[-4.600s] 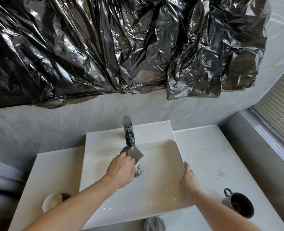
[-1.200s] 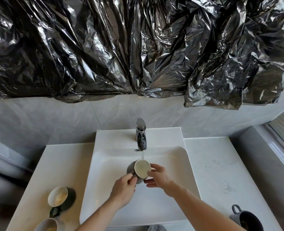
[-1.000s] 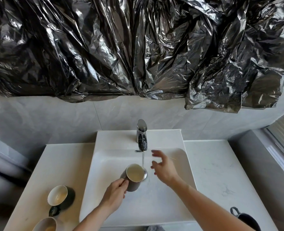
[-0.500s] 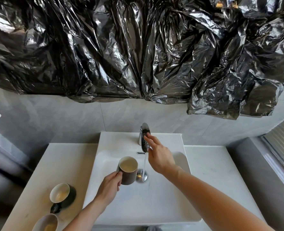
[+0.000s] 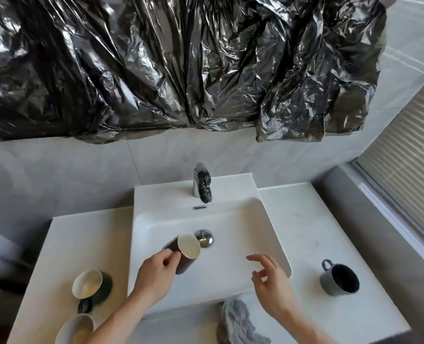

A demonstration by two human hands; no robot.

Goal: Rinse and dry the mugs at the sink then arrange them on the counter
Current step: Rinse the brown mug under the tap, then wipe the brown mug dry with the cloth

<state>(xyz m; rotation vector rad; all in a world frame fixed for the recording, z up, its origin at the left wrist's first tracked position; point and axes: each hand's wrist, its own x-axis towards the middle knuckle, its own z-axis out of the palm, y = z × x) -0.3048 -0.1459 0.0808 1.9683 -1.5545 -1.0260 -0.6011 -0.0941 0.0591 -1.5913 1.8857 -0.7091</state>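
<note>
My left hand [image 5: 156, 276] grips a brown mug [image 5: 184, 252] with a cream inside, tipped on its side over the white sink [image 5: 206, 244], its mouth facing the drain [image 5: 204, 237]. My right hand [image 5: 271, 281] hovers open over the sink's near right corner, holding nothing. A dark green mug [image 5: 91, 285] and a pale mug [image 5: 75, 328] stand on the left counter [image 5: 81, 244]. A dark grey mug [image 5: 340, 280] stands upright on the right counter. A grey cloth [image 5: 238, 324] lies at the sink's front edge.
The chrome tap [image 5: 202, 184] stands at the back of the sink with no water running. Crumpled black plastic sheet [image 5: 181, 65] covers the wall above. A window with blinds [image 5: 409, 175] borders the right side.
My right hand has come off the tap and dropped back to the sink's near right corner. The water stream has stopped. My left hand has tipped the brown mug onto its side.
</note>
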